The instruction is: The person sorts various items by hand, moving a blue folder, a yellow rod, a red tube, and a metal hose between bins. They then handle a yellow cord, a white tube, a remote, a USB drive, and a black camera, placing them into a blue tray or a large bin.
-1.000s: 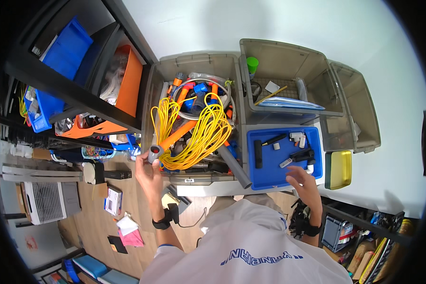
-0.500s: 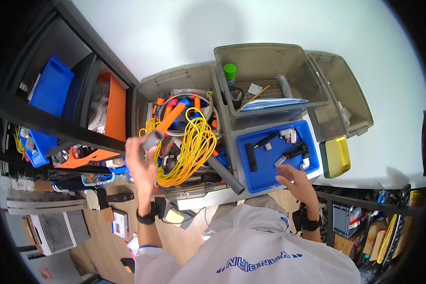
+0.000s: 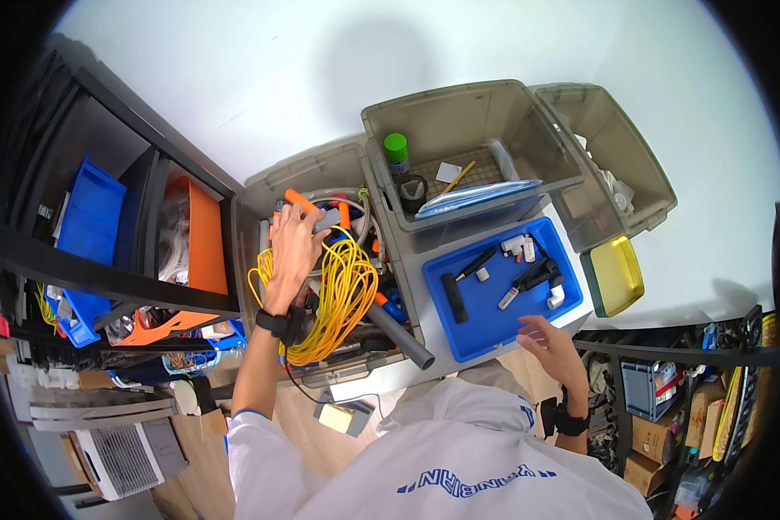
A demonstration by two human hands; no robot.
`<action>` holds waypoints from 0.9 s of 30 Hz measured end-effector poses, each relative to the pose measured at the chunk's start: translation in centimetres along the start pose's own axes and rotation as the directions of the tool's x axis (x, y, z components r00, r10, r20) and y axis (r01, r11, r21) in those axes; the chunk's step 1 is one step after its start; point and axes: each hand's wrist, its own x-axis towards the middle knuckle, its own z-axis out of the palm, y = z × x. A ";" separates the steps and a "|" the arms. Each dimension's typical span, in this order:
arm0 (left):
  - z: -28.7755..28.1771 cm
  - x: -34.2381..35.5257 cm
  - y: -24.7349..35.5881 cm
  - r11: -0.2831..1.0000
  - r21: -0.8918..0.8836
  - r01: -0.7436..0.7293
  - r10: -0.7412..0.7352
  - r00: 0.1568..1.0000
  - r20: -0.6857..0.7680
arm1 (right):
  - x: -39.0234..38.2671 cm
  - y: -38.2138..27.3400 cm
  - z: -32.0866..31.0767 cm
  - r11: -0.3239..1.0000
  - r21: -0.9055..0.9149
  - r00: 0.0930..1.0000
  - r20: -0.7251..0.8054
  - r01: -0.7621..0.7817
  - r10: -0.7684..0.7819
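Over the grey translucent bin (image 3: 250, 204) on the left, my left hand (image 3: 293, 250) closes on an orange-and-grey tube (image 3: 299, 200). Its orange end sticks out past my fingertips, and the grey part shows beside them; my hand hides the rest. A coiled yellow cord (image 3: 342, 295) lies next to my wrist, on top of other hoses and fittings. My right hand (image 3: 549, 345) is empty, fingers apart and slightly bent, just off the near edge of the blue tray (image 3: 485, 334). In the tray are a black cylinder (image 3: 454, 297), a white elbow fitting (image 3: 555, 297) and several small black and white parts.
A larger grey bin (image 3: 459, 104) behind the tray holds a green-capped can (image 3: 396, 147) and flat packets. Another bin (image 3: 641, 156) and a yellow-lined box (image 3: 615, 277) stand at right. Black shelving (image 3: 104, 269) rises at left, and a rack (image 3: 667, 355) sits at lower right.
My left hand has moved forward and down into the left bin with the tube, which now lies lower among the hoses. The right hand has drawn back slightly from the tray. The view has shifted.
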 end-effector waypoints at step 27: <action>8.4 10.0 -5.7 0.979 -0.161 0.127 -0.092 0.973 0.211 | -2.9 3.0 -2.0 0.996 0.009 0.988 -0.131 -0.086 0.087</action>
